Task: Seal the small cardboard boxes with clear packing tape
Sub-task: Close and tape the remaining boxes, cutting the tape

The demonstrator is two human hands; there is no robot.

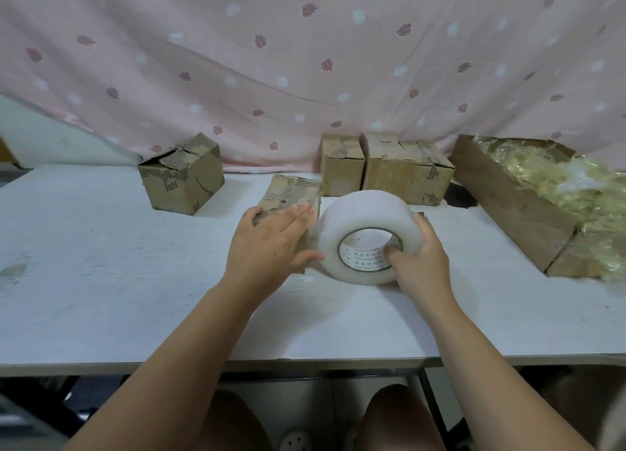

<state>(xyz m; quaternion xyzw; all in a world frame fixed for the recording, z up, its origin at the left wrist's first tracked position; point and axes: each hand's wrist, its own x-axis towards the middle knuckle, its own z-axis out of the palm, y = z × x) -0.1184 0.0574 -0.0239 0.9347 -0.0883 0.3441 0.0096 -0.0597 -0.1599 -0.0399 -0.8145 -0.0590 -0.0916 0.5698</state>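
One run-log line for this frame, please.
left hand: rests on small cardboard box | right hand: grips tape roll, thumb in core | roll: right of box | tape: no pulled strip visible

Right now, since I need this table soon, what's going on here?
A person sits at the white table. The left hand rests on a small worn brown cardboard box, while the right hand grips a large white roll of clear packing tape beside it, thumb inside the core. More cardboard boxes stand behind.
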